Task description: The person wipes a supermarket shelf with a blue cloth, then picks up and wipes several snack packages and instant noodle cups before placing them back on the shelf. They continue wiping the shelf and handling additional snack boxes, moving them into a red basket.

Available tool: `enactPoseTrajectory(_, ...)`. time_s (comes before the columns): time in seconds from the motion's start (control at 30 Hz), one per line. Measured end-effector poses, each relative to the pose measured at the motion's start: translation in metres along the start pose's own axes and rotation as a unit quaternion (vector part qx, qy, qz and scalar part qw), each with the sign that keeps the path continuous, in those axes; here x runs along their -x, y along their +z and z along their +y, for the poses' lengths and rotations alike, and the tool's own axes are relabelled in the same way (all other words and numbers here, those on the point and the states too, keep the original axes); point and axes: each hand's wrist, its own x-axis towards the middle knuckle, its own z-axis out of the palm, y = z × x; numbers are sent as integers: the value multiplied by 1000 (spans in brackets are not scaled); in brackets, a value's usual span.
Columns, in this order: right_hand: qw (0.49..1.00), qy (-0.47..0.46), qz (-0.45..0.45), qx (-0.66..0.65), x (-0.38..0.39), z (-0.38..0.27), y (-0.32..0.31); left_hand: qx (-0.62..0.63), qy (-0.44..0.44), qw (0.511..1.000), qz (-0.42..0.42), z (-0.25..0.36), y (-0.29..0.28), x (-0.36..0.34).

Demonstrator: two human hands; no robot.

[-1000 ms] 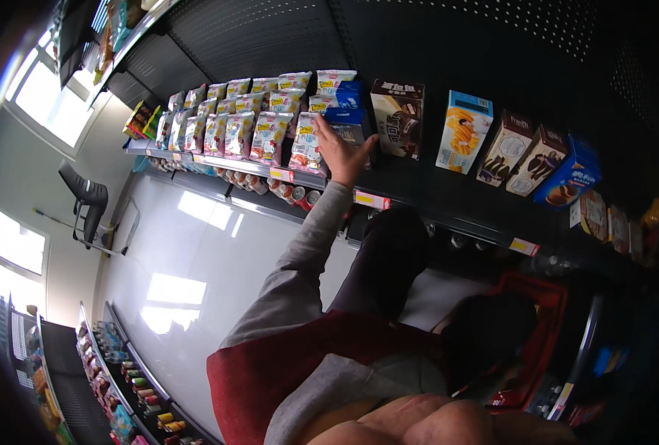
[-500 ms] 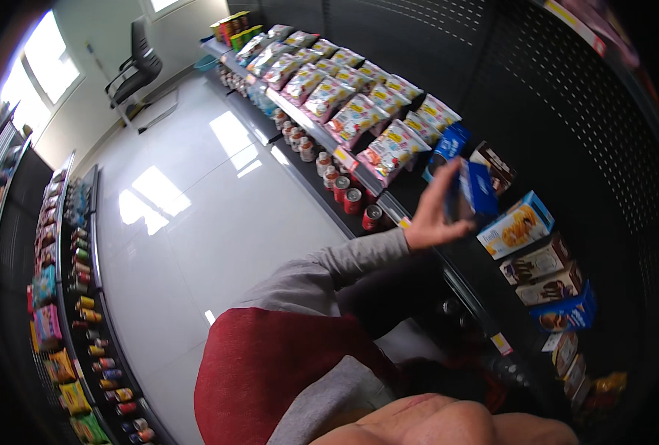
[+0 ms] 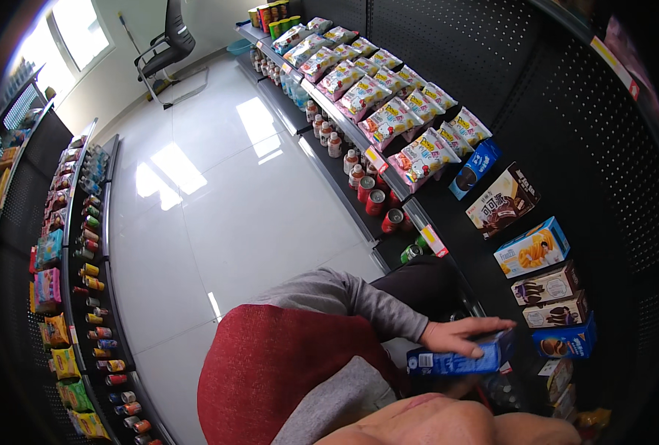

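Observation:
My left hand (image 3: 459, 336), in a grey sleeve, lies over the top of a blue cookie box (image 3: 448, 363) and grips it. The box is tilted, close to my body at the shelf's front edge. Below the box shows a strip of skin, apparently part of my right hand (image 3: 459, 387); its fingers are hidden. On the shelf nearby stand a brown-and-cream box (image 3: 503, 200), a light blue-and-white cookie box (image 3: 532, 248), two white-and-brown boxes (image 3: 544, 285) and another blue cookie box (image 3: 565, 340). A narrow blue pack (image 3: 475, 169) leans farther along.
Rows of snack bags (image 3: 422, 157) fill the shelf's far part. Below them are bottles (image 3: 334, 144) and red cans (image 3: 392, 220). Another stocked shelf (image 3: 70, 274) runs along the left, past the tiled floor (image 3: 166, 252). An office chair (image 3: 170, 48) stands at the far end.
My left hand has brought the blue cookie box down and away from the row of boxes, toward my body. The brown-and-cream box behind it now shows fully. The view has shifted slightly.

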Motion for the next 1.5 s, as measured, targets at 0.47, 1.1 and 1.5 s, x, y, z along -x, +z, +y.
enactPoseTrajectory(0.47, 958, 141, 243, -62, 29, 59, 12, 6, -121, 984, 131, -3, -19, 5)
enactPoseTrajectory(1.1, 944, 124, 196, -233, -6, 8, 10, 287, -451, 833, 144, -40, 12, 12)
enactPoseTrajectory(1.5, 932, 118, 223, -260, 23, 43, 43, -41, -226, 955, 189, -65, 18, 9)
